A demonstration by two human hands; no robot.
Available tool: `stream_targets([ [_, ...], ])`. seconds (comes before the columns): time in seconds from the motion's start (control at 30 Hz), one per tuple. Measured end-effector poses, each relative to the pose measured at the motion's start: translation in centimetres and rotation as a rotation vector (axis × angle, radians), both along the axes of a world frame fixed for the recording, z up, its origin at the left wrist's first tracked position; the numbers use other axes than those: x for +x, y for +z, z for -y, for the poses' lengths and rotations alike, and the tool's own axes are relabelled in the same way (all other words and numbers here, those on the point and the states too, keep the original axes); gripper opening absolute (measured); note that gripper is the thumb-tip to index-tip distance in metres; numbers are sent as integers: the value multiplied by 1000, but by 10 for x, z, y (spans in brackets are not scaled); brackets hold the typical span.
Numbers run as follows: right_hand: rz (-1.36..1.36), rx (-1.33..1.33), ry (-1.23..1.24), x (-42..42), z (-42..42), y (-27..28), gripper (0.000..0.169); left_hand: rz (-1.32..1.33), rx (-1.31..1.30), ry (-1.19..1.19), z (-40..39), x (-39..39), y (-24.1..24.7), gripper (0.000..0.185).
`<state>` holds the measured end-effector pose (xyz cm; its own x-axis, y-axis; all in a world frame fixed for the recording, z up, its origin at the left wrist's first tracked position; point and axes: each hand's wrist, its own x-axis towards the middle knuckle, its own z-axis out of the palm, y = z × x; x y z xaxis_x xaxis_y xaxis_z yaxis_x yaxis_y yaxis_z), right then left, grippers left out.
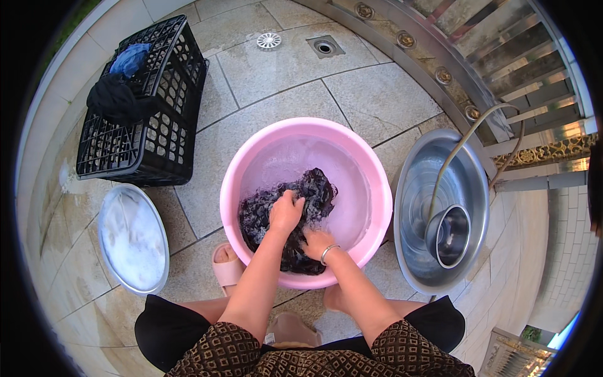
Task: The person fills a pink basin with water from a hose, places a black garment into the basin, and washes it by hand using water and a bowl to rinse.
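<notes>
A round pink plastic basin (306, 123) stands on the tiled floor before me, with cloudy water in it. A dark, wet cloth garment (313, 186) lies bunched in its left and near part, with bubbles on its folds. My left hand (286, 210) is closed on a fold near the garment's middle. Lower and to the right, my right hand (316, 243), with a silver bangle at the wrist, grips the garment's near part; its fingertips are partly hidden in the cloth.
Left are an upturned black plastic crate (176, 113) bearing blue cloth (129, 59) and black cloth (115, 99), and a metal basin of suds (134, 240). Right, a large metal basin (407, 226) holds a metal bowl (453, 235) and a hose (450, 158). A floor drain (325, 47) lies beyond.
</notes>
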<state>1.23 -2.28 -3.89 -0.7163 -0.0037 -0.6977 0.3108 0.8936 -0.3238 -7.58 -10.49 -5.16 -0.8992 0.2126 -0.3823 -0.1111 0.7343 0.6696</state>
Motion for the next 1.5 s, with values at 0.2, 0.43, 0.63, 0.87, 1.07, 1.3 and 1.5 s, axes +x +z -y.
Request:
stream_targets([
  [0.2,-425,-211,-777,-31,-32,5,29,76,333,132,17,5,-25,25],
  [0.43,-530,-12,-1043,-50,-36,-39,33,512,309,199,-3,-2,9,41],
  [0.63,-299,-927,-1492,-36,-37,-23,9,631,548,408,6,4,-21,29],
  [0.87,-594,-1495,-1586,-20,-30,6,3,513,591,331,-1,10,-24,15],
  [1.07,-475,-1271,-1618,10,-53,-6,22,828,907,892,23,2,-16,21],
  [1.3,-238,-369,-1228,13,-56,-28,29,744,618,467,27,7,23,26],
  [1.5,-548,-705,-1448,-29,-52,42,16,235,-71,-162,35,19,28,31],
])
